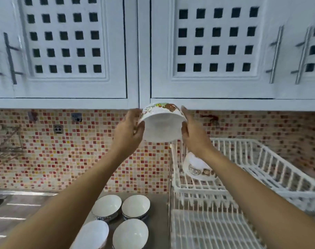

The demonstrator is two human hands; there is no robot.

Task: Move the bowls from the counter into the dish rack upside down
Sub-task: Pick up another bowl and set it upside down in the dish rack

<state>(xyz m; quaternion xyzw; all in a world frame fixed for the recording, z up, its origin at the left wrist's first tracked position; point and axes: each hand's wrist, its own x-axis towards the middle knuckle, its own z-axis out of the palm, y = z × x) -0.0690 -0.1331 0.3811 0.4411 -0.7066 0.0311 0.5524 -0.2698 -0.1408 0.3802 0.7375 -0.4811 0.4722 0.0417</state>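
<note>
I hold a white bowl with a cartoon print (163, 123) high up between both hands, its opening tilted toward me. My left hand (129, 130) presses its left side and my right hand (194, 133) its right side. It hangs just under the cabinet edge, left of and above the white wire dish rack (260, 169). A second printed bowl (198, 167) lies upside down on the rack's upper tier, partly hidden by my right forearm. Several white bowls (135, 206) stand upright on the counter (158, 209) below my arms.
White cabinets with metal handles (277, 54) hang close overhead. A mosaic tile backsplash (63, 159) runs behind. A steel sink drainboard (18, 207) lies at the left. The rack's lower tier (207, 229) sits at the bottom right.
</note>
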